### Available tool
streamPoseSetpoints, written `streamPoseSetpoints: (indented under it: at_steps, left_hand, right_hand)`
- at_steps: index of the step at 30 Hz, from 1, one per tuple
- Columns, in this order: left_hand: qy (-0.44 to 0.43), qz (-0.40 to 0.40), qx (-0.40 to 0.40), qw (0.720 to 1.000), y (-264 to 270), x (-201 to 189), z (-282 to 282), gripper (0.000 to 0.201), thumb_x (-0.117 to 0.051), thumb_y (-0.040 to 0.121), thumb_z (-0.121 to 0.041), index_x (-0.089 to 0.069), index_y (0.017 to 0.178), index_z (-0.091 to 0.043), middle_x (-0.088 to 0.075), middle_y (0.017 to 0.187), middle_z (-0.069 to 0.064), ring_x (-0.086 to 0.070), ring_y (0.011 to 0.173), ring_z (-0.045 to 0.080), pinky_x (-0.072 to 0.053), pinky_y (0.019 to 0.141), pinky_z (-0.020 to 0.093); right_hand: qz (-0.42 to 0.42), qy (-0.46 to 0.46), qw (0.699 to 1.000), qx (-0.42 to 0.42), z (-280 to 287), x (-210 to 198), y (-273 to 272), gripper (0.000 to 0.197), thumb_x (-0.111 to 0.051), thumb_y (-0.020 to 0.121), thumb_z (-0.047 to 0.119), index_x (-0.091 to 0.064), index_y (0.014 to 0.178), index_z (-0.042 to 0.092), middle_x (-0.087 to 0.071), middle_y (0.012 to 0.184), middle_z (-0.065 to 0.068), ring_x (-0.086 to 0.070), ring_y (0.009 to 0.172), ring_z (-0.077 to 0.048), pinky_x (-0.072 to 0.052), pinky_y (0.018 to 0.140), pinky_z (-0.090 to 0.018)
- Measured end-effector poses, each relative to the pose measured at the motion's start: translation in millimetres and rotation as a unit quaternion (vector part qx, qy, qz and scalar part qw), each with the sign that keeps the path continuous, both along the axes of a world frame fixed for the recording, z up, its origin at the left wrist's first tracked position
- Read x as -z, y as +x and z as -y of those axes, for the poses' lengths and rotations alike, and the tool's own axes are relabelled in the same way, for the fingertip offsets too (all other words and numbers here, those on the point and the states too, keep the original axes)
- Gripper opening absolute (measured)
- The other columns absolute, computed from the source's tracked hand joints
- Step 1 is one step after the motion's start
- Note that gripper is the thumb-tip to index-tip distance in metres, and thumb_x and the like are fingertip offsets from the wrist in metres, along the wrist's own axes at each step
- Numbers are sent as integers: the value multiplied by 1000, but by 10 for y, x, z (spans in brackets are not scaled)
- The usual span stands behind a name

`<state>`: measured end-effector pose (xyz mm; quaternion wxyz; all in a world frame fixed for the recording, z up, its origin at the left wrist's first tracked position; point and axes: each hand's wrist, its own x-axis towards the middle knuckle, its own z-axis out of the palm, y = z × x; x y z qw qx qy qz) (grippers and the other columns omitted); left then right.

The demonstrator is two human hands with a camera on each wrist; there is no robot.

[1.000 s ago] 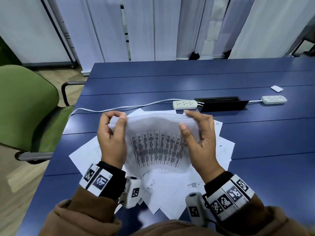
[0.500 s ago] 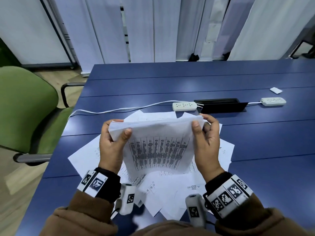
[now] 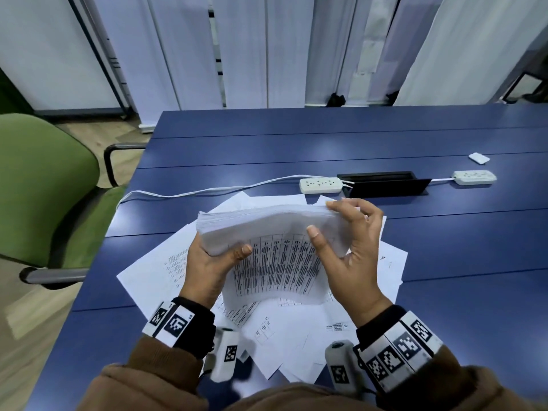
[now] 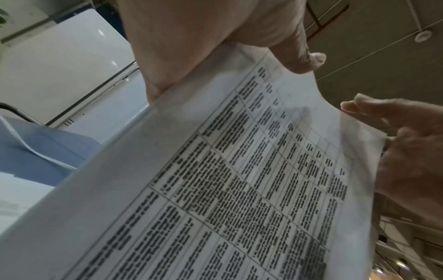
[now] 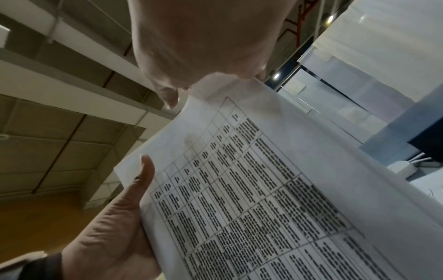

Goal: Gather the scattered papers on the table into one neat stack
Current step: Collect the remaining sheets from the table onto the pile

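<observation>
Both hands hold 1 stack of papers (image 3: 275, 244) above the surface (image 3: 296, 137), printed table facing near. Left hand (image 3: 210, 268) fingers grip its left edge; right hand (image 3: 350, 247) fingers grip the right edge. Loose sheets (image 3: 296, 333) lie fanned underneath.

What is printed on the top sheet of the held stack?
A black-ruled table of dense text on the white top sheet; left wrist view shows it best.
</observation>
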<state>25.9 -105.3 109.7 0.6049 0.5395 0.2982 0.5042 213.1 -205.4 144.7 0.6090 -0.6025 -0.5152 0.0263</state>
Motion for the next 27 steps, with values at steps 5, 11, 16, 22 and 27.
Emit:
streamPoseSetpoints:
  at_steps: [5,11,16,22,27]
  left_hand:
    - [-11,14,0,1000,-15,-20,-1,102,-93,43,-43,-55,120,12,-75,100,6,-71,93,18,-55,78,26]
    - [-13,2,-16,1000,2,7,19,92,-92,43,-49,-62,115,1,-75,101,5,-70,94,19,-56,82,30]
    - [-9,4,-30,1000,6,29,43,78,-91,42,-53,-67,104,-12,-76,93,-4,-70,88,10,-54,76,22]
    - [-13,4,-28,1000,31,39,65,70,-91,41,-52,-71,98,-15,-76,91,-4,-70,86,9,-54,75,21]
    - [-25,16,-46,998,18,55,37,102,-92,37,-52,-60,114,6,-76,90,-4,-70,84,8,-55,72,20]
  right_hand:
    - [-37,-13,999,2,13,-33,17,39,-73,82,18,-60,118,18,-38,120,-10,-42,118,0,-33,101,-10]
    - [-9,-26,999,-19,42,-14,10,49,-72,83,24,-54,129,21,-40,123,-11,-41,124,-6,-31,104,-11]
    - [5,-40,998,-44,74,-29,3,41,-68,83,35,-60,120,22,-40,118,-11,-42,121,-14,-33,103,-16]
    - [-21,-54,998,-21,75,-36,62,37,-64,84,41,-62,120,32,-39,119,-7,-43,124,-17,-34,104,-17]
    - [-57,-46,997,-19,93,-4,105,46,-67,85,35,-56,129,30,-41,116,-4,-46,117,-9,-38,106,-25]
